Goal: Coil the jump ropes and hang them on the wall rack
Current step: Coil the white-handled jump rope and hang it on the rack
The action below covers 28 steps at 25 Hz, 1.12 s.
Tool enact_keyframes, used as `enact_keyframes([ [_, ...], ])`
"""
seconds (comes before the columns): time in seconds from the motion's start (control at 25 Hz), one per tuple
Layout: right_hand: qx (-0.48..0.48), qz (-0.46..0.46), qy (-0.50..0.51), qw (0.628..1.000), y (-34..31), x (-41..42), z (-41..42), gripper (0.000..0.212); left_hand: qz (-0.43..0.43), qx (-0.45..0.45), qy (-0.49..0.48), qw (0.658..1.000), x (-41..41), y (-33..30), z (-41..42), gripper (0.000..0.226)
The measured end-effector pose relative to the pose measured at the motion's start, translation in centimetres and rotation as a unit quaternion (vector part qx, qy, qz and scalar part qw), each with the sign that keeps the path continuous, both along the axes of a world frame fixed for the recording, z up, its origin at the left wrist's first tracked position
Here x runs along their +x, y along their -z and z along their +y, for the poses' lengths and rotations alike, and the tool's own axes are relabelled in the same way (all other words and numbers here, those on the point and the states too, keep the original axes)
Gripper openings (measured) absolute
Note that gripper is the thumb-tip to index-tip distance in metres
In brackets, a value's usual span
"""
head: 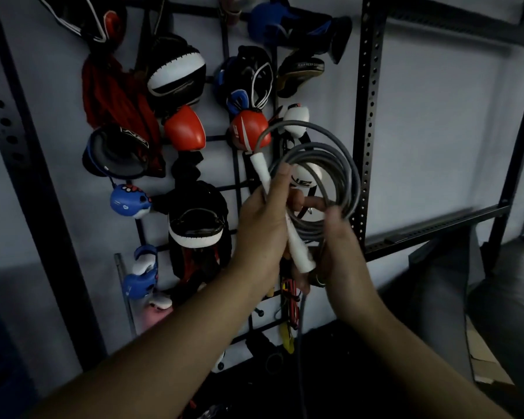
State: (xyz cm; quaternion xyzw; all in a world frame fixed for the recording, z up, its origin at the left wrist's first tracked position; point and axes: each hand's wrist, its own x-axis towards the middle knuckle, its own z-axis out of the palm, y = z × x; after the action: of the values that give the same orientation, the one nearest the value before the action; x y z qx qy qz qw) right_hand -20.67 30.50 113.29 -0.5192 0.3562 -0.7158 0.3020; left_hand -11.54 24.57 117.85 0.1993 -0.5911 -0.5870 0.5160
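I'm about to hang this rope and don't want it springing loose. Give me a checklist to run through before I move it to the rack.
1. Coil gathered in loops: ok.
2. Left hand grips the white handle and coil: ok.
3. Right hand holds the coil's lower side: ok, though blurred.
4. All rope wound in: not ok, a tail hangs below the hands.
5. Second handle secured: cannot tell.
6. Free hook on the rack: cannot tell, gloves crowd it.

You have two hands up: your left hand (pixel 263 225) and right hand (pixel 342 237), and between them one grey jump rope (pixel 339 176) with two white handles (pixel 262 173). On the far wall rack (pixel 239 189) you can count two red gloves (pixel 185 128).
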Motion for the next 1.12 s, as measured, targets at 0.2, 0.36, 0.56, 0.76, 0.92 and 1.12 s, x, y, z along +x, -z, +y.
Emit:
enact_keyframes([
  [0.2,0.004,-0.071,0.121,0.990,-0.1,2.0,-0.7,0.032,0.024,-0.016,-0.046,0.999,-0.7,1.5,0.5,0.038],
  [0.36,0.044,0.047,0.146,0.987,-1.4,0.2,-0.2,0.031,-0.033,-0.079,-0.010,0.996,1.8,0.9,-1.6,0.024],
  [0.56,0.137,0.264,0.127,0.946,-3.9,-3.0,1.0,0.027,-0.205,-0.328,0.009,0.922,7.1,-4.2,-3.9,0.088],
  [0.76,0.146,0.424,0.126,0.885,-5.3,-2.9,0.5,0.020,-0.543,-0.636,-0.105,0.539,4.9,-6.5,-0.9,0.109],
  [0.92,0.180,0.392,0.117,0.895,-4.8,-2.8,0.3,0.014,-0.578,-0.533,-0.011,0.618,3.1,-5.0,-1.9,0.124],
  [1.12,0.203,0.260,0.084,0.940,-5.1,-3.3,0.5,0.039,-0.528,-0.374,0.081,0.758,3.6,-4.8,-2.9,0.114],
])
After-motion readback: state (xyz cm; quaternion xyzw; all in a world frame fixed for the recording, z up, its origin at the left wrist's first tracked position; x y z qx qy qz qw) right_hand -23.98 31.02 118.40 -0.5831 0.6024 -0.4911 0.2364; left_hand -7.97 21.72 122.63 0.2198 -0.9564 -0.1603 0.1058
